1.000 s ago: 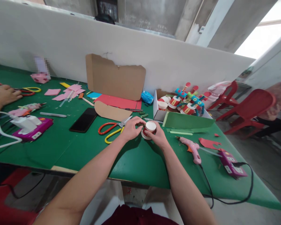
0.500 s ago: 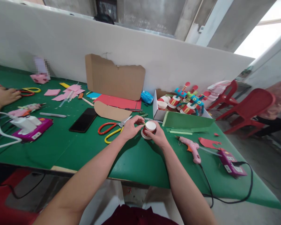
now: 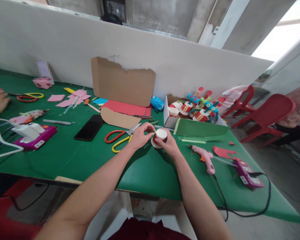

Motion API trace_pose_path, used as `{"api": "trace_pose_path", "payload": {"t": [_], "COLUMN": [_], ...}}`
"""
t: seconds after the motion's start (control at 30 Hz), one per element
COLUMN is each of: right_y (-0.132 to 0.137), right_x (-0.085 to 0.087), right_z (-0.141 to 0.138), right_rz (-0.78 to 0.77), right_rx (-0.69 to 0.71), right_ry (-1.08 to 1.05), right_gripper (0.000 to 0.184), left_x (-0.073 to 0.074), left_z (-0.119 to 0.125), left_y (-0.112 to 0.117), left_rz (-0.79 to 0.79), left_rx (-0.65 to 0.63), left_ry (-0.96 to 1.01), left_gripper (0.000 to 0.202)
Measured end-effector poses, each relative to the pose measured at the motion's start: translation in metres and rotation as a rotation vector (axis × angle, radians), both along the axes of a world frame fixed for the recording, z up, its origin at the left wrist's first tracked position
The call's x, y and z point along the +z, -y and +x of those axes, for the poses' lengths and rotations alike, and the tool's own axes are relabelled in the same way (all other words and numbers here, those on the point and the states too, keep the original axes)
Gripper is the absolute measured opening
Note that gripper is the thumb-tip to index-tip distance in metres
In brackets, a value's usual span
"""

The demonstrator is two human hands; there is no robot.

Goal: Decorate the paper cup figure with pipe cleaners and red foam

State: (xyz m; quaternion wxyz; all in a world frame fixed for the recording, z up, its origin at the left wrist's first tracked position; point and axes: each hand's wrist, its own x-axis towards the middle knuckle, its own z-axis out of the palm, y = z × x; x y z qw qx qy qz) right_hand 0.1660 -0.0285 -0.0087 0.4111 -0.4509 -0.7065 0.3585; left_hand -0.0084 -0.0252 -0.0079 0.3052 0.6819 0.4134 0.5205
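We find the red-and-white cup piece [image 3: 161, 134] at the centre of the frame, just above the green tabletop [image 3: 95, 166] or resting on it; we cannot tell which. The right hand [image 3: 169, 144] grips its side, thumb across the front, fingers wrapped behind. The left hand [image 3: 141, 137] holds a narrow pinch on a small coiled strip [image 3: 152, 131] at the cup piece's left side; whether strip and cup piece are joined we cannot tell. We record scissors [image 3: 130, 132] just beside the left hand, blades toward the upper right, and a black phone [image 3: 89, 127] left of centre. Right of centre lies a pink glue gun [image 3: 207, 159]; above it, a box [image 3: 170, 123] holds similar cup pieces and blue figures.
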Motion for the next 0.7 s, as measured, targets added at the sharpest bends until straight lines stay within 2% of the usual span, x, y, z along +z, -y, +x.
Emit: {"api": "trace_pose_path", "payload": {"t": [0.7], "right_y": [-0.0015], "right_x": [-0.0024], "right_z": [0.0004], "right_rz": [0.001], "right_rx": [0.009], "right_ry": [-0.017], "right_gripper": [0.05], "left_x": [0.0008], "left_z": [0.0016], "left_y": [-0.0006], "left_rz": [-0.06], "left_rx": [-0.013], "left_ry": [0.066], "left_gripper": [0.017]}}
